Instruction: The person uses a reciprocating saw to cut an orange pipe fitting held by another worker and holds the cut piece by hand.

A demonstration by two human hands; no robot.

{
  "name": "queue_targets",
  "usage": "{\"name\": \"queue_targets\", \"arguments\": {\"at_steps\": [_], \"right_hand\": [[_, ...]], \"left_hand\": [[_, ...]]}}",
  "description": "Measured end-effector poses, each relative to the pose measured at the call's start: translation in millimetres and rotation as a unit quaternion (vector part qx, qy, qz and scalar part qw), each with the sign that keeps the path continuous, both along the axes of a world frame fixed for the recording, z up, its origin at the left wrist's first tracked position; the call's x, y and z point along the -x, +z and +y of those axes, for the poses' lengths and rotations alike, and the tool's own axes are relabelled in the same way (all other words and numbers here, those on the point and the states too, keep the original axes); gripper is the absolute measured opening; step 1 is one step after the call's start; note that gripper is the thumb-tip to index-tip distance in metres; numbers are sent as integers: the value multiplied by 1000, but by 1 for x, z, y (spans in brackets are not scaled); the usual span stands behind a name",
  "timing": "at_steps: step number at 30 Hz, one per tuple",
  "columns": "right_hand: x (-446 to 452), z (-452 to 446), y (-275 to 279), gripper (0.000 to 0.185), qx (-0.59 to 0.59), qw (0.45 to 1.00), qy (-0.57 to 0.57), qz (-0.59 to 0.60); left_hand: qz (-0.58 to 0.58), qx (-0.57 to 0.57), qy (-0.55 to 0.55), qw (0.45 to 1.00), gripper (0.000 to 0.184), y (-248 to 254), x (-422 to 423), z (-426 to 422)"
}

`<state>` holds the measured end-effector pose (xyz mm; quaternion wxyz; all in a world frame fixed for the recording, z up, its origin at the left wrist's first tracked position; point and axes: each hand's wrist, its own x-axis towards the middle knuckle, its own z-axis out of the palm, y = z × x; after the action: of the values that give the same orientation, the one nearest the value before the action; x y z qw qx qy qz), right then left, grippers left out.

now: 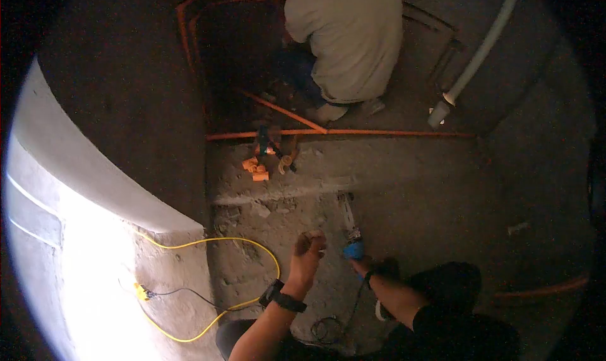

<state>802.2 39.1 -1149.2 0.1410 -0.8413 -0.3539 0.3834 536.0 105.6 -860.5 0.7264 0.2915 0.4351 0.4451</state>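
My right hand [360, 264] is wrapped around the blue handle of a corded tool [353, 250]. A long, pale metal part [347, 214] points forward from the handle over the dusty floor. The tool's exact kind is not clear. A dark cord [358, 301] trails back from it. To its left, my left hand [308, 254] is raised with its fingers curled. Something small may be between those fingers, but it is too dark to make out. The left hand is apart from the tool.
A co-worker [353, 39] crouches beyond a long orange pipe [391, 133]. Orange fittings [255, 168] lie near it on the rubble-strewn floor. A yellow cable [265, 250] loops at left beside a bright opening. A grey pipe [485, 50] stands at upper right.
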Motion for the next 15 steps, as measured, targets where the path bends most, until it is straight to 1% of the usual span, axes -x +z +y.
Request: {"name": "queue_targets", "arguments": {"at_steps": [1,3,9,13,15], "right_hand": [[1,0,-1,40,1,1000,0,1],[1,1,0,40,6,1000,-1,-3],[2,3,1,40,19,1000,-4,-6],[2,4,0,40,26,1000,-3,-10],[1,5,-2,40,28,1000,-1,-12]], "left_hand": [[0,-1,-1,1000,18,0,1,0],[9,3,-30,999,27,-1,2,2],[2,8,-23,1000,31,-6,3,3],[11,10,-32,999,32,-10,4,5],[2,25,-13,1000,26,-8,2,4]]}}
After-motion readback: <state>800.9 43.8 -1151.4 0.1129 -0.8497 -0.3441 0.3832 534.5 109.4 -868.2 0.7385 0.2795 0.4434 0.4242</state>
